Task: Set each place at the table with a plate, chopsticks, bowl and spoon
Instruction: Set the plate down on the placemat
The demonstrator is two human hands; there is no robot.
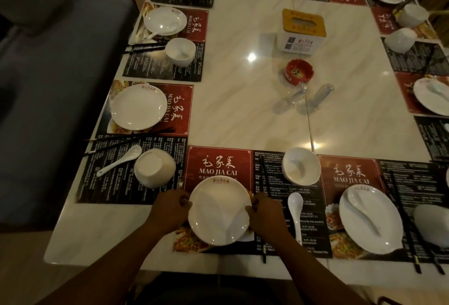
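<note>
Plate (218,212) is lying on the red-and-black placemat (218,159) at the near edge of the table (243,98), directly in front of the person; it is holding nothing. Bowl (301,166) is standing upright and empty on the same mat, beyond and to the right of the plate. Spoon (295,212) is lying on the mat just right of the plate, apart from it. Chopsticks (262,207) are lying between plate and spoon, partly hidden by the right hand. A neighbouring bowl (155,167) to the left is sitting upside down, with its own spoon (119,160) beside it

The plate's near rim is sitting close to the table edge. The table centre is offering open room, with only a tissue box (303,30), a red ashtray (298,69) and two clear shakers (306,98) standing there

Left hand (167,210) is gripping the plate's left rim, fingers curled onto it. Right hand (264,214) is pinching the right rim, fingers closed on the edge
</note>
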